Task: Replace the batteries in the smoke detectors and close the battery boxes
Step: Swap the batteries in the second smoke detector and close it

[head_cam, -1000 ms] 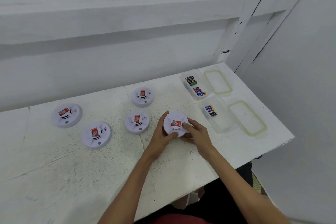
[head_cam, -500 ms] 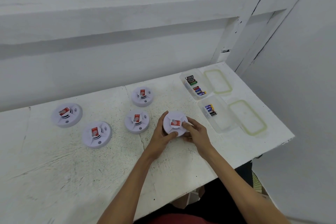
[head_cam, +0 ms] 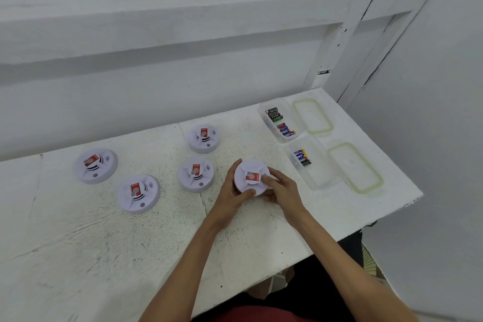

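Note:
Several round white smoke detectors with red labels lie on the white table. One smoke detector sits between both hands, tilted slightly. My left hand wraps its left and front rim. My right hand grips its right side, a fingertip on the red label. Other detectors lie at the far left, front left, middle and behind it. Two clear battery boxes stand open at right: the far box and the near box, each with several batteries.
Two clear lids with green seals lie right of the boxes, one far and one near. The table's right end and front edge are close by. A white wall with beams rises behind and to the right.
Both hands keep hold of the same detector. It has turned slightly between them; the label now sits a little more level. Nothing else has moved.

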`<state>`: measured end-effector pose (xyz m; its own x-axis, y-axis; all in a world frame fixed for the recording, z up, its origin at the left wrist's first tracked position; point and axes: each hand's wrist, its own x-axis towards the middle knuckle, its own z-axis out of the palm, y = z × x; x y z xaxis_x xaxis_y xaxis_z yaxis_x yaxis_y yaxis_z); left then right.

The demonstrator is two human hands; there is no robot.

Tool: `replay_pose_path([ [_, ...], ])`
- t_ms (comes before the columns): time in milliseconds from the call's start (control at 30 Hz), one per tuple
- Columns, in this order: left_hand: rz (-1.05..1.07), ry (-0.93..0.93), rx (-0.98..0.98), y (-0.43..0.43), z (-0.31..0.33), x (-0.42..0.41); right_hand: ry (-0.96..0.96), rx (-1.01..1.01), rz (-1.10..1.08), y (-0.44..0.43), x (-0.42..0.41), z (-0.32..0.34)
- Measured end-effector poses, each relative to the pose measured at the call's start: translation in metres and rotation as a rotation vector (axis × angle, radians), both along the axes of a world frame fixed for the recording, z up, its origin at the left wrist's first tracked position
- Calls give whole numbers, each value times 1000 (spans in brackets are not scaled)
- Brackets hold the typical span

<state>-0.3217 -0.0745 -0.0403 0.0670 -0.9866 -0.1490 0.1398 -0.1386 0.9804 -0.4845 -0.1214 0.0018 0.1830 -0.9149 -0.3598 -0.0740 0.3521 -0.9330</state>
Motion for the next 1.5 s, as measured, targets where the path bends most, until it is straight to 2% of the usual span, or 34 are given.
replay_pose_path([
  [133, 9, 25, 13, 0, 0, 0, -15, 5, 7, -1, 0, 2],
  [367, 70, 308, 97, -3, 3, 1, -35, 33, -5, -4, -2, 3],
  [700, 19, 418, 159, -4, 3, 9, -67, 38, -23, -2, -5, -5],
  [1500, -5, 404, 161, -3, 5, 8, -74, 33, -33, -2, -5, -13],
])
